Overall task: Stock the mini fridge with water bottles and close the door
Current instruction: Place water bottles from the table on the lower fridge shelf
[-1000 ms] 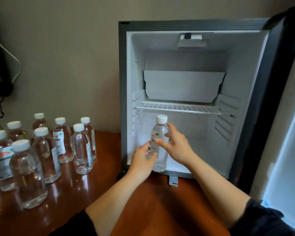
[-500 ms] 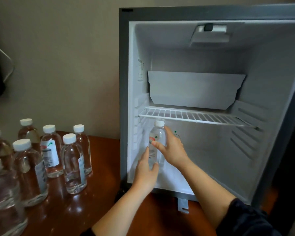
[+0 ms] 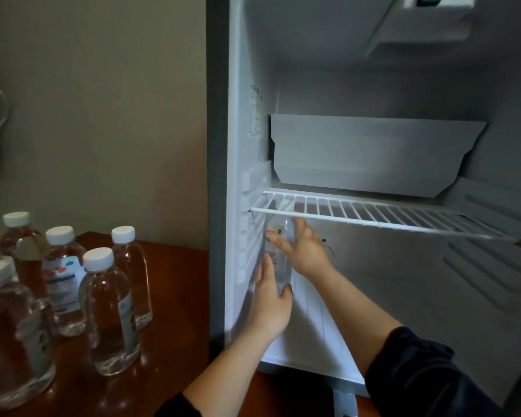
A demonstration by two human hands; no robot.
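One water bottle (image 3: pixel 278 254) has gone deeper into the mini fridge (image 3: pixel 238 145) than a second ago, now upright at the back left under the wire shelf (image 3: pixel 373 212), its cap hidden behind the shelf's front bar. The right hand (image 3: pixel 304 251) wraps its label; the left hand (image 3: pixel 269 302) cradles its lower part. Placement looks nearly finished. At least five bottles (image 3: pixel 109 308) wait on the wooden table (image 3: pixel 175 296), so stocking has barely begun.

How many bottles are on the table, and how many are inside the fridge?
On the table: 5 bottles
Inside the fridge: 1 bottle, held by the left hand and right hand
Total: 6
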